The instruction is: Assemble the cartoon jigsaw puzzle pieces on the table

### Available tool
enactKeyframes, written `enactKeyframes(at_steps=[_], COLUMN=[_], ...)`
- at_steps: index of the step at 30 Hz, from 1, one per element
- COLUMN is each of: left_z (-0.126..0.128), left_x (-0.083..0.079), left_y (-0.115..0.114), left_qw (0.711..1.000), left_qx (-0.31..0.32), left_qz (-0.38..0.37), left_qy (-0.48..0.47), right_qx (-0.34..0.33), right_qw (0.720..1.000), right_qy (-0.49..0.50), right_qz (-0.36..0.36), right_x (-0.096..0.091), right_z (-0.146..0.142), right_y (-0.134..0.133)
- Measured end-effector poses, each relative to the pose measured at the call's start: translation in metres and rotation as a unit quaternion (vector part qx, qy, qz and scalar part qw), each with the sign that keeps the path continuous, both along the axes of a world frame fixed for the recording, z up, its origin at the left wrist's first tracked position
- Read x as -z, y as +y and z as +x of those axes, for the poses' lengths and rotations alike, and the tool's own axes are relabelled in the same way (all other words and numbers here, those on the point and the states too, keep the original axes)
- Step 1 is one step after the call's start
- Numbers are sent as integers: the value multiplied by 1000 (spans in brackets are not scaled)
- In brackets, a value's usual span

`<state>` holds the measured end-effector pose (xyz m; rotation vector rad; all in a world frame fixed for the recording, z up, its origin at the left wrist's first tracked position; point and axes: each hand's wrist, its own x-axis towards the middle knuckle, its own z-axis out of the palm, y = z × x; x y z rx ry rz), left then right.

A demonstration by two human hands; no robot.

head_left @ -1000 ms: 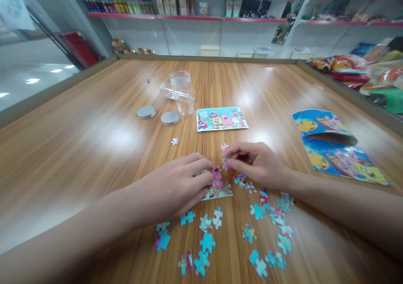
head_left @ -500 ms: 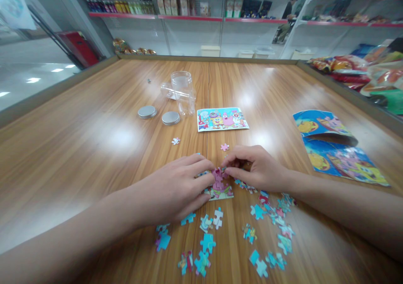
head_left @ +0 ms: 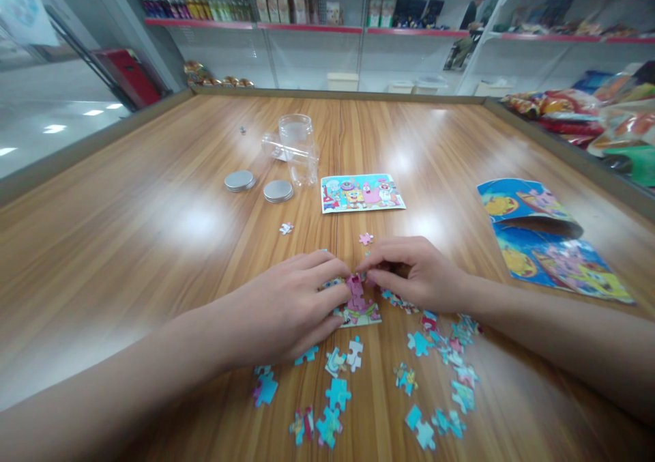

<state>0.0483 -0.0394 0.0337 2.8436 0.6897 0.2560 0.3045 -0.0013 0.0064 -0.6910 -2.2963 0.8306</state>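
My left hand (head_left: 289, 308) lies fingers-down on a small joined patch of jigsaw (head_left: 358, 310), pink and blue, on the wooden table (head_left: 153, 230). My right hand (head_left: 414, 271) meets it from the right, fingertips pinched on a pink puzzle piece at the patch's upper edge. Loose blue and pink pieces (head_left: 434, 353) are scattered in front of and to the right of the patch. A printed cartoon reference picture (head_left: 362, 193) lies flat just beyond my hands.
Clear plastic jars (head_left: 297, 149) and two round metal lids (head_left: 278, 191) stand behind the picture. Single pieces lie at the left (head_left: 286, 228) and centre (head_left: 365, 238). An opened puzzle packet (head_left: 547, 237) rests at the right. Snack bags (head_left: 604, 117) and store shelves ring the table.
My right hand has slid left and nearer, bringing its pink piece up against the joined patch. The left hand has stayed on the patch.
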Motion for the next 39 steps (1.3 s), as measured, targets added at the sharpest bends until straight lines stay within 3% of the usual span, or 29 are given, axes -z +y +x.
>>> enactKeyframes(at_steps=[4,11,31,39], left_z=[2,3,3,3], left_x=[-2,-1,0,-1], left_y=[-3,-4,-5,-5], left_qw=[1000,999,999,999], left_qx=[29,39,34,29], left_qz=[-3,-15,-13,-14], left_qy=[0,-16,-26,-29], right_qx=[14,30,-2,-1], right_qw=[1000,999,999,999], right_qy=[5,-4,-26,-29], right_qz=[16,-40,29,25], right_x=[2,1,0,0], right_z=[-1,0,-1,-2], right_y=[2,-1,0,0])
